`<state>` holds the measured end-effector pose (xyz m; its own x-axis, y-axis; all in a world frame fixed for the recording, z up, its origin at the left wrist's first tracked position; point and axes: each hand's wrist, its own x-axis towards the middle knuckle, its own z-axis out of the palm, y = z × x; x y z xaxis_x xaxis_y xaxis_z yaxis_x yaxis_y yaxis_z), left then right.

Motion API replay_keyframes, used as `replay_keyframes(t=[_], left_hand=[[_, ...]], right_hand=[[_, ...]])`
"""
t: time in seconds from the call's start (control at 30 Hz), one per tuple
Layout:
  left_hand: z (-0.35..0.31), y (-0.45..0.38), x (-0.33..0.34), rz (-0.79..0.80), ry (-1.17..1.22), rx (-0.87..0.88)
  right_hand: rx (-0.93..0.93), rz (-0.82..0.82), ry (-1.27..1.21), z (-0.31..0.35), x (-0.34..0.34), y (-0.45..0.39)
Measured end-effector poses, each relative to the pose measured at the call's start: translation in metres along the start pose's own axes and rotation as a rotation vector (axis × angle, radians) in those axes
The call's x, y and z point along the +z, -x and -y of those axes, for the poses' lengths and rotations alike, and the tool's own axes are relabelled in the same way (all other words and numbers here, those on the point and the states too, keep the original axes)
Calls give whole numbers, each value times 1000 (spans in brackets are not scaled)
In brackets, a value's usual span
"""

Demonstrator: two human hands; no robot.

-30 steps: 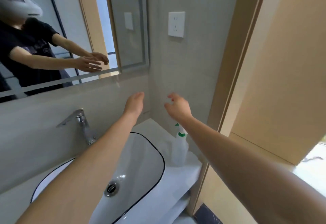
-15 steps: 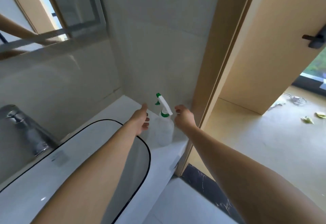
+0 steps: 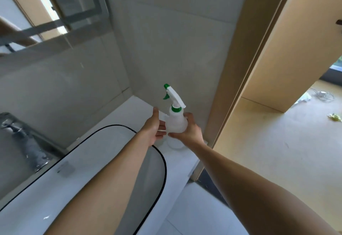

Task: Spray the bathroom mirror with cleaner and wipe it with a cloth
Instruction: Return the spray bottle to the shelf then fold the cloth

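So the spray bottle (image 3: 175,122) is at the far right corner of the white vanity counter (image 3: 129,111), tucked near where the tiled walls meet and just beside the wooden door frame (image 3: 233,68). The right hand (image 3: 190,131) is wrapped around the bottle's round belly, thumb across the front, and it looks like it's lifted a bit off the counter, though I can't say for sure since the base is hidden behind the hand. The left hand (image 3: 154,127) is spread open right next to it, fingers loose, holding nothing, maybe just brushing the bottle's side. The bottle itself is translucent white plastic with a green collar and trigger, and I can't see how full it is. My guess is it's light and a bit squishy, and that smooth rounded body could slip if it's wet. Honestly the neck under the green collar is the better place to hold it, index finger on the trigger, nozzle pointing at the mirror (image 3: 55,13) up at the top left. No cloth anywhere in view, so the wiping part is nowhere near started. The sink (image 3: 162,160) sits right beside it, so there's a soft-ish landing if it drops.
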<state>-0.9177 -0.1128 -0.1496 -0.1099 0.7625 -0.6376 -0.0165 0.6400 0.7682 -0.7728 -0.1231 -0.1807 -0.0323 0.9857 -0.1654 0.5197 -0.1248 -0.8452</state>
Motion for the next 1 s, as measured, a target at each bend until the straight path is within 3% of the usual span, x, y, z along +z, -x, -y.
replay_keyframes(t=[0.37,0.67,0.8,1.0], left_hand=[[-116,169,-134,-603,13,607],[-120,349,-233,-1066,-124,796],[-104,410,-256,-1175,-160,884],[-78,464,-296,-1170,-12,923]], right_hand=[[-531,268,-422,237,15,20],[-883,450,-451,416,64,119],[-936,629,-528,458,83,161],[-972,870,-598,487,104,207]])
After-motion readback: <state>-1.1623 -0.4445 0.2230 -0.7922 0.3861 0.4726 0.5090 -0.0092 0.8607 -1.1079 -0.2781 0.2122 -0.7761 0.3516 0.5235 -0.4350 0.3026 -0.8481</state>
